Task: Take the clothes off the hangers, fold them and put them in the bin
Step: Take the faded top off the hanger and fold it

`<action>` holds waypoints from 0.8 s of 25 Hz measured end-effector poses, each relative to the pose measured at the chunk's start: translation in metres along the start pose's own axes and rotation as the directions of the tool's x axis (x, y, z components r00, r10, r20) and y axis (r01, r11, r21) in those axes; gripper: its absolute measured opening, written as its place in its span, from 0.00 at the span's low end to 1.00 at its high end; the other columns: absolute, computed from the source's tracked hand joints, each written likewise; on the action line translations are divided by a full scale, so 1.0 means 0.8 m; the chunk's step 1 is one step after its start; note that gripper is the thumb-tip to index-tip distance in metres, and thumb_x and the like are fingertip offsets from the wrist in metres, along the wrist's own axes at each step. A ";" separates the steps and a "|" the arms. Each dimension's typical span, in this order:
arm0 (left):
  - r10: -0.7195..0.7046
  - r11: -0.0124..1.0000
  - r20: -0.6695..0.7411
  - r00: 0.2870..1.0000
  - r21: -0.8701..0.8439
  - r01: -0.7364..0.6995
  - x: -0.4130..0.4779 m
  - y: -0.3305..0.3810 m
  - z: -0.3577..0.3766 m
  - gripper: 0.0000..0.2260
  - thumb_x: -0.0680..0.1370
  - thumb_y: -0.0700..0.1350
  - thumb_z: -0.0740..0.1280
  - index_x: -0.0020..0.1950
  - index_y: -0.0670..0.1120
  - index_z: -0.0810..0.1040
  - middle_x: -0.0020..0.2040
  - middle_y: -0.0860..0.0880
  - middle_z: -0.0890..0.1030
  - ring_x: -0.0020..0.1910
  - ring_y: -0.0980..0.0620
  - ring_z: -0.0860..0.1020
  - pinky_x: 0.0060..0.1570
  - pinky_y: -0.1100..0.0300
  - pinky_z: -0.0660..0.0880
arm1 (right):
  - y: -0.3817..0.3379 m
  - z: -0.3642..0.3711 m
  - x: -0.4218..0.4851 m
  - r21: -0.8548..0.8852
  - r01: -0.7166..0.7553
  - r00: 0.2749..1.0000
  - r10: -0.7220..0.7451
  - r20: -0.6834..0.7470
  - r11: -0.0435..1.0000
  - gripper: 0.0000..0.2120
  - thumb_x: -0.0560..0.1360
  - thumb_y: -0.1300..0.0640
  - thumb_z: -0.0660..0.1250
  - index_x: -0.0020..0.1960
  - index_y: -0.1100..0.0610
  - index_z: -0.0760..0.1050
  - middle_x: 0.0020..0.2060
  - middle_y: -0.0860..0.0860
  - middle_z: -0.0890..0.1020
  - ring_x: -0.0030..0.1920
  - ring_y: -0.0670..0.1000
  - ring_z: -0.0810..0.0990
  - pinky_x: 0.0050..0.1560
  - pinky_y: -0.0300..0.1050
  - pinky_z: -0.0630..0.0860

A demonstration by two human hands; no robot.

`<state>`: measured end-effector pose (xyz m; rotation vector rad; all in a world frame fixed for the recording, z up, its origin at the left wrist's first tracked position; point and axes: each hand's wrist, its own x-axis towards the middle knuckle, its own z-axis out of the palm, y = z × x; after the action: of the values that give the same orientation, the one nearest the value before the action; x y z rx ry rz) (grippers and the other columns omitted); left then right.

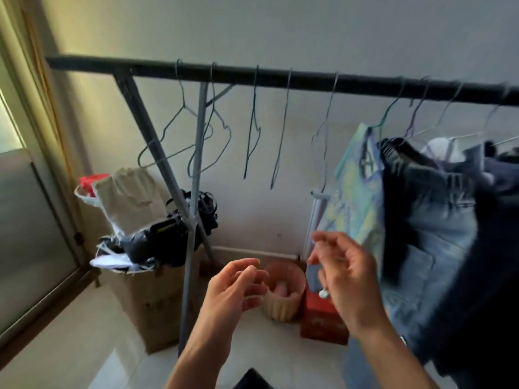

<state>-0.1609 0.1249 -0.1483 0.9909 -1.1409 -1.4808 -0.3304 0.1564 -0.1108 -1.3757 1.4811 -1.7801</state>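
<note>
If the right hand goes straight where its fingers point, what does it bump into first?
Probably the blue-and-yellow patterned shirt, which hangs just above the fingertips of the right hand. The picture is blurry and the depth is unclear, so the hand might slip past the shirt's edge instead.

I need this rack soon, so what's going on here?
A person stands at the dark metal clothes rail, both hands raised and holding nothing: the left hand lower, the right hand near the pale blue-green patterned garment. Several thin wire hangers hang bare; that garment, the blue denim jeans and dark clothes hang further right.
</note>
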 end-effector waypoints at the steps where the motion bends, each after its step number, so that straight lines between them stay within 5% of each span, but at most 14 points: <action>1: 0.020 1.000 0.017 1.000 0.009 -0.020 -0.002 0.009 0.006 0.07 0.81 0.41 0.63 0.53 0.44 0.81 0.45 0.43 0.85 0.40 0.49 0.81 0.44 0.53 0.76 | -0.020 -0.014 0.016 -0.024 0.082 0.995 -0.083 -0.063 0.996 0.07 0.79 0.62 0.63 0.48 0.54 0.79 0.32 0.51 0.79 0.25 0.41 0.71 0.26 0.31 0.67; 4: 0.066 0.996 0.068 0.996 0.052 -0.069 -0.006 0.033 0.027 0.07 0.81 0.40 0.63 0.53 0.43 0.80 0.43 0.45 0.85 0.38 0.50 0.81 0.41 0.56 0.76 | -0.061 -0.061 0.093 -0.284 0.234 0.930 -0.300 -0.214 0.930 0.06 0.79 0.63 0.63 0.50 0.57 0.78 0.38 0.53 0.81 0.34 0.42 0.75 0.34 0.31 0.70; 6: 0.076 0.993 0.105 0.992 0.078 -0.085 -0.007 0.042 0.042 0.07 0.81 0.41 0.63 0.53 0.44 0.80 0.42 0.46 0.85 0.38 0.50 0.81 0.40 0.57 0.76 | -0.064 -0.090 0.153 -0.527 0.185 0.905 -0.353 -0.238 0.829 0.06 0.77 0.63 0.62 0.48 0.62 0.78 0.42 0.57 0.81 0.42 0.53 0.78 0.44 0.42 0.74; 9: 0.074 0.992 0.141 0.987 0.088 -0.087 -0.008 0.048 0.058 0.07 0.81 0.41 0.63 0.54 0.43 0.80 0.42 0.45 0.85 0.38 0.50 0.80 0.38 0.58 0.76 | -0.054 -0.105 0.211 -0.712 0.079 0.946 -0.278 -0.167 0.697 0.14 0.75 0.62 0.63 0.31 0.61 0.69 0.27 0.56 0.71 0.31 0.57 0.69 0.37 0.48 0.69; 13: 0.065 0.993 0.144 0.987 0.093 -0.078 -0.010 0.048 0.075 0.07 0.80 0.41 0.63 0.53 0.42 0.80 0.42 0.44 0.84 0.38 0.49 0.80 0.40 0.55 0.75 | -0.043 -0.104 0.236 -0.719 0.053 0.978 -0.181 -0.102 0.693 0.23 0.73 0.63 0.66 0.24 0.55 0.58 0.19 0.50 0.60 0.21 0.49 0.59 0.28 0.43 0.58; 17: 0.071 0.992 0.141 0.987 0.098 -0.085 -0.008 0.048 0.090 0.07 0.80 0.41 0.64 0.53 0.42 0.80 0.43 0.43 0.84 0.39 0.48 0.79 0.39 0.56 0.75 | -0.032 -0.108 0.256 -0.683 -0.063 0.992 -0.032 -0.126 0.728 0.15 0.73 0.63 0.65 0.29 0.62 0.69 0.24 0.54 0.70 0.28 0.54 0.71 0.34 0.44 0.68; 20: 0.081 0.988 0.150 0.985 0.115 -0.099 -0.008 0.050 0.102 0.07 0.81 0.41 0.63 0.53 0.42 0.80 0.43 0.44 0.85 0.39 0.48 0.79 0.39 0.56 0.75 | -0.028 -0.106 0.254 -0.507 -0.033 0.990 -0.041 -0.134 0.861 0.10 0.75 0.64 0.64 0.36 0.67 0.74 0.30 0.57 0.74 0.32 0.52 0.71 0.33 0.42 0.68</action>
<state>-0.2295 0.1425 -0.0905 0.9132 -1.3774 -1.4420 -0.4820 0.0373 -0.0021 -1.5087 2.1401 -1.5729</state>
